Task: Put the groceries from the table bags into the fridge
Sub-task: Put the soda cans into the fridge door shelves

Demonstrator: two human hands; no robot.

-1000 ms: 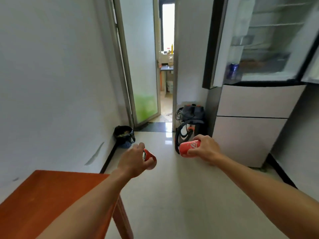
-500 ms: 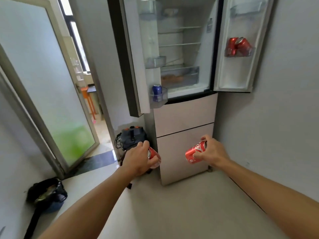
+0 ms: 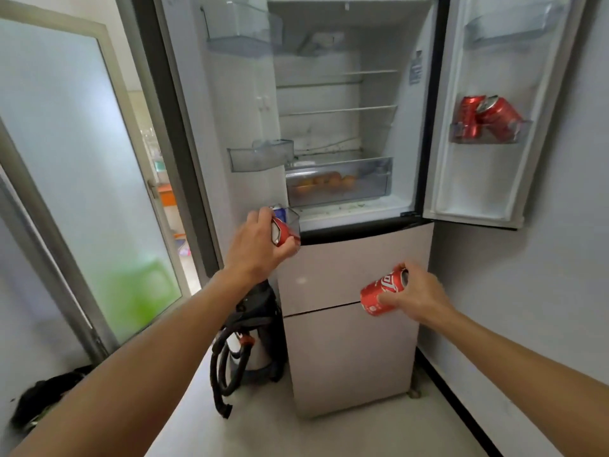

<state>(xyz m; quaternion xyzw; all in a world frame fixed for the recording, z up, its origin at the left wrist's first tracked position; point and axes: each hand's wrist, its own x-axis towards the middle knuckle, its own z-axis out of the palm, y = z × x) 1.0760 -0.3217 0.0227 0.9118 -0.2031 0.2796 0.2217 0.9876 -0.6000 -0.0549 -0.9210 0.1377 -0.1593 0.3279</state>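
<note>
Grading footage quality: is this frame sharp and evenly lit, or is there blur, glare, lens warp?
Head view: wide-angle warp splays the doors of the open white fridge outward; daylight glows through the frosted glass door at left; the red soda can in the right hand reads fairly sharp; the black bag at lower left is smeared.

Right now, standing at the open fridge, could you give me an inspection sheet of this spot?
Surface: pale floor.
Job's things: fridge open; two red cans in right door bin; blue can in left bin; orange fruit in drawer.
Clutter: black bag on floor; vacuum cleaner beside fridge.
Hands: left hand grips left red can; right hand grips right red can.
Cables: nothing seen; vacuum's hose only.
Surroundings: frosted glass door, grey wall.
</note>
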